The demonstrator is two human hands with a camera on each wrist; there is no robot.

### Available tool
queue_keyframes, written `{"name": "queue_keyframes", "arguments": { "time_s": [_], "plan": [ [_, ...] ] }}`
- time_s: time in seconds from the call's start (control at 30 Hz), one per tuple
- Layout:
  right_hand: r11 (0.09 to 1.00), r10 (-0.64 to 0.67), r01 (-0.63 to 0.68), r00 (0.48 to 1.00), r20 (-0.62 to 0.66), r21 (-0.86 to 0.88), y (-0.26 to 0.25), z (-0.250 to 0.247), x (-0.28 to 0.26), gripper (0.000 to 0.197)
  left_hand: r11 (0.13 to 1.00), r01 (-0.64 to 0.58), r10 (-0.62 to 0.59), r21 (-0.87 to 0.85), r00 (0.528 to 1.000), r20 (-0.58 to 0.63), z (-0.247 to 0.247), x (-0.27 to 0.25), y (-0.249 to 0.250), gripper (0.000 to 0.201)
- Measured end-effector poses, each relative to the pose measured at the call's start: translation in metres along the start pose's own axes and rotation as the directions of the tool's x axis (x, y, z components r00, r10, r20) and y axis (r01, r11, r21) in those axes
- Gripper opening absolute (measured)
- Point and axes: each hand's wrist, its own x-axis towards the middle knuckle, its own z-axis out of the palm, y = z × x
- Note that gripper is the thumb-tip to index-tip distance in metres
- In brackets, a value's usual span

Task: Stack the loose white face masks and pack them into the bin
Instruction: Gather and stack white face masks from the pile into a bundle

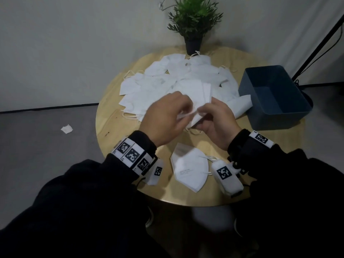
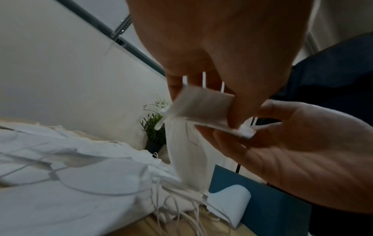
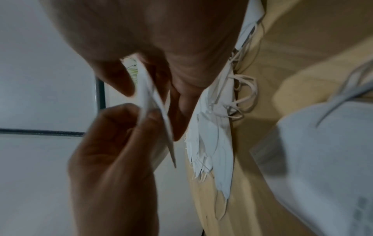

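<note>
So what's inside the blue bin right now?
The blue bin shows only its bare floor, no masks in it. Its near inside wall is hidden behind the rim, so that strip can't be checked.

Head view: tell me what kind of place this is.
Probably a plain indoor room set up for a recording or work session, not a shop floor: a small round wooden table against bare walls, a potted plant, and a dark stand pole in the corner.

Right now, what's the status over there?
Both hands, left and right, grip a few masks. Bin empty. Pile still loose. Nothing in the way.
</note>
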Motion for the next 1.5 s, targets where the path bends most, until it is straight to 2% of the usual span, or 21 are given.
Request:
{"name": "queue_keyframes", "arguments": {
  "time_s": [0.07, 0.1, 0.17, 0.23, 0.33, 0.37, 0.4, 0.47, 0.5, 0.53, 0.6, 0.7, 0.8, 0.97, 1.07, 1.17, 1.23, 1.3, 1.37, 1.43, 1.5],
  "plan": [
    [0.979, 0.129, -0.137, 0.990, 0.063, 0.148, 0.001, -0.005, -0.001, 0.051, 0.999, -0.033, 0.032, 0.008, 0.997, 0.075, 0.005, -0.001, -0.002, 0.010],
    [0.973, 0.149, -0.155, 0.988, 0.048, 0.170, 0.002, -0.007, 0.000, 0.052, 0.998, -0.054, 0.053, 0.008, 0.994, 0.099, 0.005, 0.000, -0.005, 0.009],
    [0.986, 0.110, -0.103, 0.993, -0.048, 0.131, 0.005, -0.010, 0.004, 0.041, 0.993, -0.116, 0.116, -0.008, 0.979, 0.166, 0.001, 0.003, -0.011, 0.010],
    [0.996, 0.041, -0.030, 0.991, -0.127, 0.086, 0.009, -0.013, 0.007, 0.035, 0.991, -0.104, 0.120, -0.083, 0.969, 0.215, -0.008, 0.004, -0.015, 0.020],
    [0.989, -0.022, 0.037, 0.994, -0.105, 0.141, 0.010, -0.014, 0.009, 0.044, 0.985, 0.088, -0.079, -0.147, 0.995, 0.068, -0.015, 0.003, -0.019, 0.033],
    [0.984, -0.028, 0.043, 0.996, -0.088, 0.173, 0.009, -0.012, 0.009, 0.047, 0.966, 0.190, -0.191, -0.173, 0.981, 0.011, -0.016, 0.002, -0.022, 0.041],
    [0.977, -0.029, 0.042, 0.998, -0.063, 0.211, 0.007, -0.009, 0.008, 0.050, 0.919, 0.318, -0.323, -0.233, 0.946, 0.016, -0.017, 0.001, -0.022, 0.049],
    [0.962, -0.016, 0.022, 1.000, -0.022, 0.274, 0.007, -0.006, 0.008, 0.056, 0.725, 0.543, -0.508, -0.424, 0.837, 0.204, -0.016, 0.001, -0.019, 0.050],
    [0.958, -0.002, 0.006, 1.000, -0.015, 0.287, 0.008, -0.005, 0.007, 0.058, 0.628, 0.596, -0.516, -0.501, 0.800, 0.305, -0.015, 0.001, -0.018, 0.042],
    [0.958, 0.016, -0.011, 1.000, -0.016, 0.287, 0.008, -0.004, 0.006, 0.058, 0.586, 0.607, -0.501, -0.537, 0.792, 0.349, -0.014, 0.001, -0.018, 0.035],
    [0.970, 0.037, -0.032, 0.999, -0.013, 0.243, 0.006, -0.004, 0.004, 0.049, 0.640, 0.568, -0.457, -0.517, 0.823, 0.338, -0.017, 0.001, -0.019, 0.033],
    [0.979, 0.049, -0.057, 0.998, 0.044, 0.196, 0.000, -0.007, 0.003, 0.035, 0.807, 0.479, -0.357, -0.346, 0.862, 0.360, -0.028, 0.003, -0.027, 0.040],
    [0.983, 0.014, -0.013, 1.000, -0.002, 0.181, -0.004, -0.012, 0.006, 0.034, 0.884, 0.432, -0.305, -0.180, 0.824, 0.477, -0.037, 0.000, -0.034, 0.044],
    [0.986, 0.028, 0.003, 0.983, -0.183, 0.166, -0.009, -0.023, 0.011, 0.011, 0.878, 0.459, -0.342, -0.134, 0.798, 0.496, -0.045, -0.002, -0.040, 0.039],
    [0.996, 0.060, -0.045, 0.979, -0.195, 0.081, -0.004, -0.020, 0.010, 0.013, 0.861, 0.484, -0.354, -0.158, 0.792, 0.498, -0.047, -0.003, -0.039, 0.041],
    [0.983, 0.090, -0.108, 0.988, -0.129, -0.146, -0.001, -0.021, 0.006, 0.029, 0.852, 0.492, -0.345, -0.180, 0.786, 0.512, -0.046, -0.006, -0.037, 0.045],
    [0.928, 0.096, -0.108, 0.994, -0.051, -0.356, 0.000, -0.022, 0.003, 0.034, 0.857, 0.484, -0.332, -0.175, 0.780, 0.530, -0.045, -0.005, -0.036, 0.045],
    [0.813, 0.126, -0.100, 0.992, 0.006, -0.574, 0.003, -0.022, -0.002, 0.025, 0.857, 0.488, -0.323, -0.166, 0.760, 0.564, -0.045, -0.006, -0.035, 0.046],
    [0.726, 0.147, -0.132, 0.988, -0.034, -0.675, 0.008, -0.023, -0.003, 0.026, 0.873, 0.465, -0.294, -0.147, 0.742, 0.603, -0.044, -0.006, -0.034, 0.046],
    [0.757, 0.170, -0.188, 0.981, -0.090, -0.626, 0.010, -0.025, -0.005, 0.031, 0.889, 0.446, -0.278, -0.107, 0.710, 0.646, -0.044, -0.007, -0.034, 0.043],
    [0.873, 0.200, -0.222, 0.975, -0.096, -0.434, 0.004, -0.025, -0.006, 0.019, 0.902, 0.429, -0.287, -0.046, 0.676, 0.679, -0.042, -0.009, -0.037, 0.037]
  ]
}}
